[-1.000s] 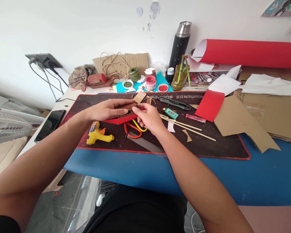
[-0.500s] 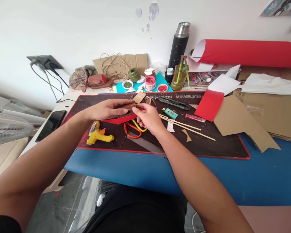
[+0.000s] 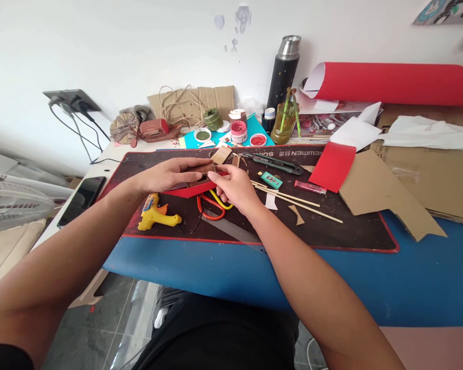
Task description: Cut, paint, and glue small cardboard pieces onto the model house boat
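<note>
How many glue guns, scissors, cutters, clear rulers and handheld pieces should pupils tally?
Yellow plastic glue gun: 1
Red-and-yellow-handled scissors: 1
Dark-green utility cutter: 1
Clear straight ruler: 1
Handheld brown-and-red piece: 1
Total: 5

Table (image 3: 370, 293): white top (image 3: 118, 149) showing at left, blue cover (image 3: 170, 262) along near side. Smartphone (image 3: 81, 202) on the white, left. Dark red-edged desk mat (image 3: 355, 231) carries glue gun (image 3: 152, 218) near left, scissors (image 3: 199, 204) and clear ruler (image 3: 235, 231) near centre, thin sticks (image 3: 289, 196) right of those, box cutter (image 3: 273, 163) farther back.
</note>
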